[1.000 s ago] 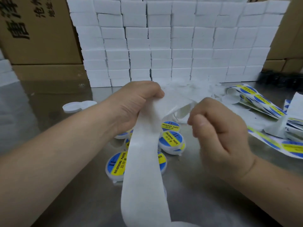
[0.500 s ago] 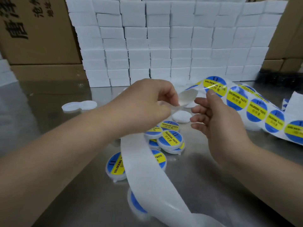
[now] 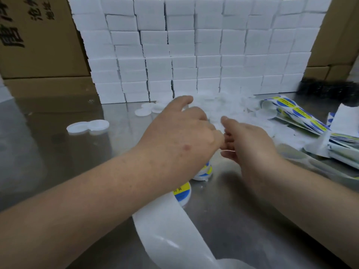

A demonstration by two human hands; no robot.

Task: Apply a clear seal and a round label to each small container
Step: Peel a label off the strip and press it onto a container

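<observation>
Our left hand [image 3: 180,136] hides most of the labelled containers [image 3: 204,172]. Whether it or our right hand [image 3: 248,146] pinches anything, we cannot tell. The white strip [image 3: 165,233] leaves the bottom edge.

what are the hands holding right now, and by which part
Cannot be told. The left hand and right hand meet at the fingers, with nothing plain to see between them. The white backing strip runs under the left wrist, its end hidden.

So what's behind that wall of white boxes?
Brown cardboard cartons show past both ends of the white boxes; whatever stands directly behind the wall is covered.
</observation>
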